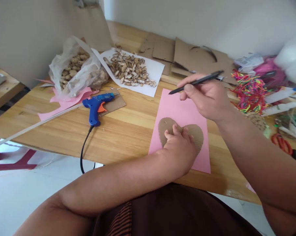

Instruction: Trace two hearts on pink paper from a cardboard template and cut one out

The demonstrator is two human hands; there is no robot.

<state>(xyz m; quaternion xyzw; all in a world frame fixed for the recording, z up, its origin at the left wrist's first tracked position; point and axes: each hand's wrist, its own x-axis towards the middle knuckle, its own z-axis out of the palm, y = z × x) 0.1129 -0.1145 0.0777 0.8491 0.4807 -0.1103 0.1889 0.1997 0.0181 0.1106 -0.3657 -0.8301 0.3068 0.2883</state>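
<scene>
A pink sheet [174,103] lies on the wooden table, and on it rests a heart-shaped piece of brown cardboard [195,133]. My left hand [178,147] presses on the heart from the near side, its fingers spread over the middle and holding nothing. Above the upper part of the sheet, my right hand [207,96] grips a black pen [199,81] between thumb and fingers. The pen points left, its tip over the sheet's upper left area and apart from the heart. The heart's lower part is hidden under my left hand.
A blue glue gun [95,106] with a black cord lies left. Behind are a bag of peanuts [74,67], shells [132,68] on white paper [156,70] and cardboard sheets [187,54]. Colourful strings [249,93] and red-handled scissors [282,143] lie right.
</scene>
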